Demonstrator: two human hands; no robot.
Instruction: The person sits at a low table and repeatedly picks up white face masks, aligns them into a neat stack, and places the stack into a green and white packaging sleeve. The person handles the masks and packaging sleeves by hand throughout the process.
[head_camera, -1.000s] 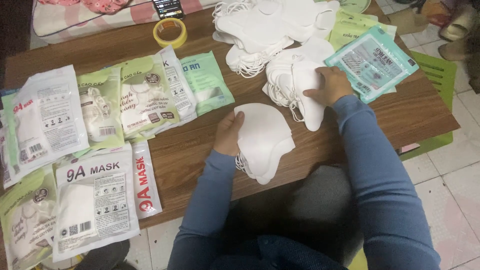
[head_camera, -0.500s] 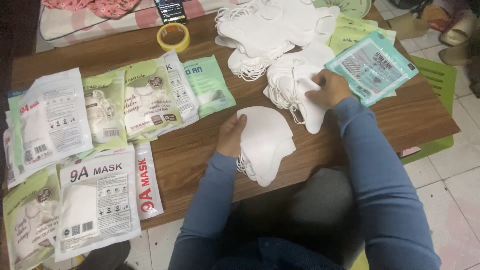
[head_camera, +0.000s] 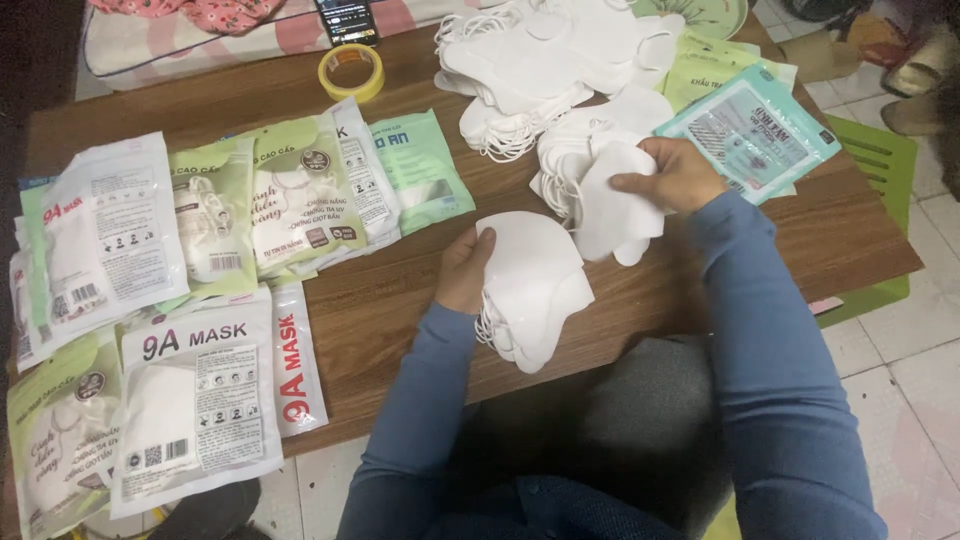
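Both hands hold white face masks over a brown wooden table (head_camera: 400, 300). Left hand (head_camera: 465, 272) is closed around the edge of a small stack of masks (head_camera: 530, 290), thumb on top and fingers underneath, with the stack lying partly on the table near its front edge and its ear loops hanging out at the lower left. Right hand (head_camera: 680, 178) pinches a single mask (head_camera: 615, 210) by its upper edge, holding it up just above and to the right of the stack; whether the two touch cannot be told. Both arms wear blue sleeves.

At the far left of the table lie sealed mask packets (head_camera: 200, 390) in white and pale green, overlapping one another in two rows. Beside them, toward the middle, a mint-green packet (head_camera: 420, 175) rests flat. Behind it, near the far edge, sits a roll of yellow tape (head_camera: 352, 70), and just beyond that a dark phone (head_camera: 345, 18) lies on a pink and white cloth (head_camera: 200, 30).

Right of centre, behind the hands, a loose pile of masks (head_camera: 540, 60) spreads across the table, ear loops tangled along its left side. Further right, a teal and white packet (head_camera: 750, 130) lies tilted on top of some pale green packets (head_camera: 700, 75), close to the right hand. A green plastic stool (head_camera: 880, 160) shows beyond the table's right edge, on a tiled floor (head_camera: 900, 380).
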